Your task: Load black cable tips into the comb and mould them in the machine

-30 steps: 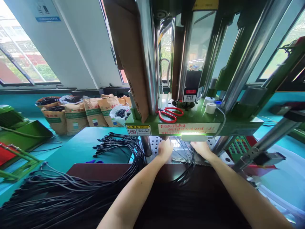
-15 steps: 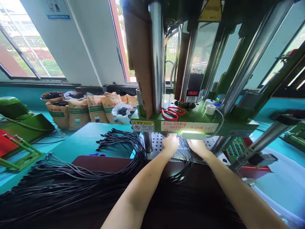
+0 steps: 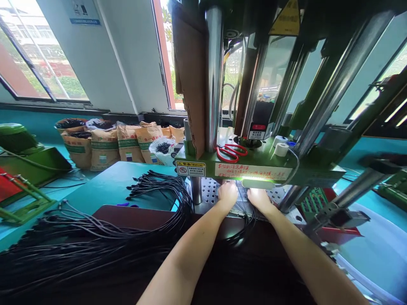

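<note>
Daylight comes through the window far to the left of both hands, above a row of printed paper sacks that stands along the wall. Nearer, a green press rises straight ahead of the hands, with red-handled scissors lying on its ledge above them.

Between the two hands run several thin black cables, smooth and slightly glossy; they spread over a metal plate and gather toward the body into a drooping, curved bunch. Their far ends are hidden under the ledge.

The left hand is curled beside the cables, the right hand bent on their other side; fingertips are hidden on both, so I cannot tell whether either grips anything.

Both hands sit low, just beneath the ledge's front edge and a glowing light bar. Left of the left hand, a strip of perforated plate separates it from a steel column; a second column slants close to the right wrist. Only a narrow gap parts the hands. Well left, a thick cable bundle curves off a teal table.
</note>
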`<state>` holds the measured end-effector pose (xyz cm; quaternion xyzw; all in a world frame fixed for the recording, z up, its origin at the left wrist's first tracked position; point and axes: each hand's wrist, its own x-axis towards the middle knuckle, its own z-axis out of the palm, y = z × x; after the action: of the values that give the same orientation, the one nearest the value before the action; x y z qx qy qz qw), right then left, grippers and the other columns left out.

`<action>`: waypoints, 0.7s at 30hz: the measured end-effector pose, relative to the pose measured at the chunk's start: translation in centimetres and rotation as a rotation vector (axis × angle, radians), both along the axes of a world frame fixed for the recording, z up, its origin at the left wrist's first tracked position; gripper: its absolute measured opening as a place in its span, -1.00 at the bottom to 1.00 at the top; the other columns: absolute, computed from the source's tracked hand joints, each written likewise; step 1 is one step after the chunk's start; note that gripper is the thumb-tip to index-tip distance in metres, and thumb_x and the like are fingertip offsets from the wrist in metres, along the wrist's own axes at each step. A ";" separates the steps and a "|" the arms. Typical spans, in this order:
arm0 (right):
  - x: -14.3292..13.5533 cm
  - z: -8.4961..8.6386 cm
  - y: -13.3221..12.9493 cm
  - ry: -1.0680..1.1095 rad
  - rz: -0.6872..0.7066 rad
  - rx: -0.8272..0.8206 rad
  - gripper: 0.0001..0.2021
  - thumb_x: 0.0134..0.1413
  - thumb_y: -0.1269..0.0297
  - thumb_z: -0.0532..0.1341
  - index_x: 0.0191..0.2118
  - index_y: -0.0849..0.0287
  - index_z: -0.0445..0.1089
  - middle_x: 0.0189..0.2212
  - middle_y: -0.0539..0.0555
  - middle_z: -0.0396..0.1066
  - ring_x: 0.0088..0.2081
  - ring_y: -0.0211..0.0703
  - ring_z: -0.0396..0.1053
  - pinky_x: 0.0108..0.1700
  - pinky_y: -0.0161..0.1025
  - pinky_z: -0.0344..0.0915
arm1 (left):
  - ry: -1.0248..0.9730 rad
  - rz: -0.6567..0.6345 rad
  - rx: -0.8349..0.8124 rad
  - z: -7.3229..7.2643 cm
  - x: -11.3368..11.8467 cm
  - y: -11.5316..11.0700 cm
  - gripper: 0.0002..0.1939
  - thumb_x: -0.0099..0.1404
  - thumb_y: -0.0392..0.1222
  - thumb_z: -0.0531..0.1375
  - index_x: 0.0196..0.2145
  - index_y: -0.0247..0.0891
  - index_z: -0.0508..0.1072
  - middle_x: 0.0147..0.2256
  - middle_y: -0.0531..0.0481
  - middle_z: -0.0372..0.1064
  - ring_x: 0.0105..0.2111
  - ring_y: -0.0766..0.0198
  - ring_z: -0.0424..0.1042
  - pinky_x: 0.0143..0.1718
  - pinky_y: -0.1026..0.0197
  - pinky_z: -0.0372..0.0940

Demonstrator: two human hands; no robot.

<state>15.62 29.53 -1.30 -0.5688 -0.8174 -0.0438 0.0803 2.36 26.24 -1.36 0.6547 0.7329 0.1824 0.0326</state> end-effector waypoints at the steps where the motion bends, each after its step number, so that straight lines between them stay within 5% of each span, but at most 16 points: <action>1: 0.0 0.1 -0.1 0.002 0.004 0.002 -0.70 0.09 0.43 -0.04 -0.13 0.36 0.35 -0.14 0.30 0.34 -0.10 -0.02 0.29 -0.09 -0.17 0.17 | 0.006 -0.005 0.010 0.1 0.1 -0.1 -0.71 0.18 -0.36 -0.03 -0.17 -0.41 0.36 -0.28 -0.22 0.34 -0.21 0.13 0.33 -0.25 0.17 0.24; 5: -0.2 0.5 -0.4 0.002 0.048 0.007 -0.70 0.15 0.35 -0.06 -0.14 0.31 0.36 -0.17 0.26 0.35 -0.11 -0.03 0.30 -0.11 -0.18 0.17 | 0.034 -0.048 0.085 0.4 1.3 -0.9 -0.69 0.24 -0.29 -0.06 -0.12 -0.37 0.35 -0.14 -0.23 0.28 -0.10 0.08 0.24 -0.14 0.09 0.18; 10: -0.8 0.5 -0.5 -0.006 0.081 0.004 -0.71 0.15 0.33 -0.04 -0.15 0.30 0.36 -0.23 0.23 0.38 -0.19 -0.07 0.33 -0.19 -0.21 0.19 | 0.064 -0.166 0.092 0.0 2.3 -1.3 -0.69 0.26 -0.29 -0.09 -0.25 -0.45 0.41 -0.32 -0.25 0.34 -0.15 0.04 0.24 -0.16 0.07 0.13; 21: -1.9 -0.2 0.4 0.054 0.115 0.064 -0.69 0.17 0.44 -0.11 -0.25 0.32 0.38 -0.34 0.19 0.39 -0.25 -0.17 0.31 -0.11 -0.23 0.15 | 0.055 -0.133 0.084 -0.8 1.6 0.3 -0.68 0.28 -0.25 -0.08 -0.21 -0.40 0.42 -0.33 -0.23 0.34 -0.16 0.08 0.26 -0.12 0.11 0.09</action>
<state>13.67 29.97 -1.51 -0.5189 -0.8445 -0.0496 0.1228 4.00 26.50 -2.15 0.7074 0.6802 0.1922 -0.0030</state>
